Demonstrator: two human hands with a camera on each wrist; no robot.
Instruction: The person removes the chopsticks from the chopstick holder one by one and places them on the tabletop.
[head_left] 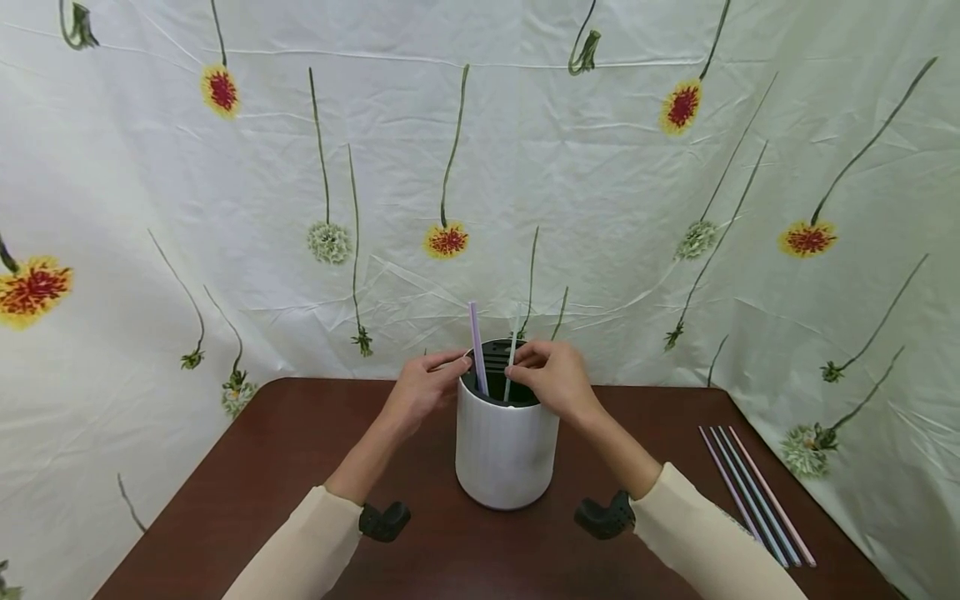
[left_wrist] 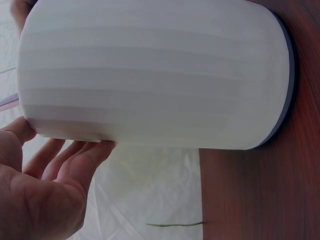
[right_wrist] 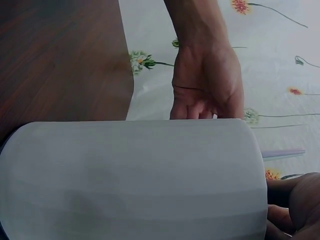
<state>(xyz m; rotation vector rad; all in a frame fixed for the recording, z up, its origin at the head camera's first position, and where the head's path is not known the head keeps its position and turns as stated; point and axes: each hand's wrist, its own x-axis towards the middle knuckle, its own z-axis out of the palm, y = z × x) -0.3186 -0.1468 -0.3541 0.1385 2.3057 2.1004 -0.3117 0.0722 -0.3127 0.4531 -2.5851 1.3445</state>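
A white cylindrical holder (head_left: 504, 454) with a black slotted top stands mid-table. A purple straw (head_left: 477, 346) stands upright in it. My right hand (head_left: 531, 360) is at the rim's right side and pinches a pale green straw (head_left: 511, 373) whose lower end is inside the holder. My left hand (head_left: 452, 368) rests against the rim's left side, beside the purple straw. In the left wrist view its fingers (left_wrist: 75, 157) lie fairly straight along the holder (left_wrist: 155, 75). The right wrist view shows the holder (right_wrist: 130, 180), the left hand (right_wrist: 207, 85) behind it and my right hand (right_wrist: 294, 207) curled.
Several loose straws (head_left: 753, 492) in pastel colours lie side by side on the dark brown table (head_left: 262, 475) at the right. A flower-print cloth (head_left: 600, 183) hangs behind and along both sides. Black wrist camera mounts (head_left: 384, 521) sit near the table's front.
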